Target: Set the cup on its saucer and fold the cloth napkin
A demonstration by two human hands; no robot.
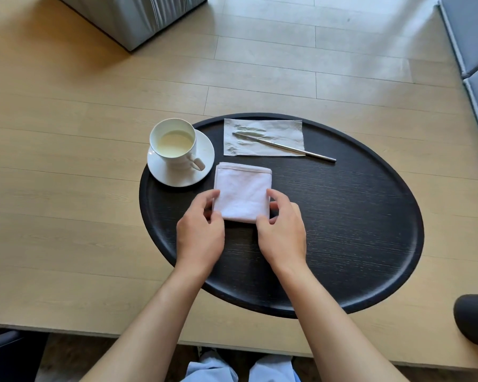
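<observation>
Cup [174, 142] sitting on saucer [202, 172] already — done; cloth napkin [242, 193] lying folded small on the black bench [342, 230], left hand [200, 230] and right hand [283, 232] pinching its near corners — likely squaring up. One cup, one saucer, one napkin, one paper sheet [282, 130], one knife [287, 147]

A round black tabletop [342, 230] is carrying a saucer [177, 175], a folded cloth napkin [242, 193] and a paper napkin [276, 128].
</observation>
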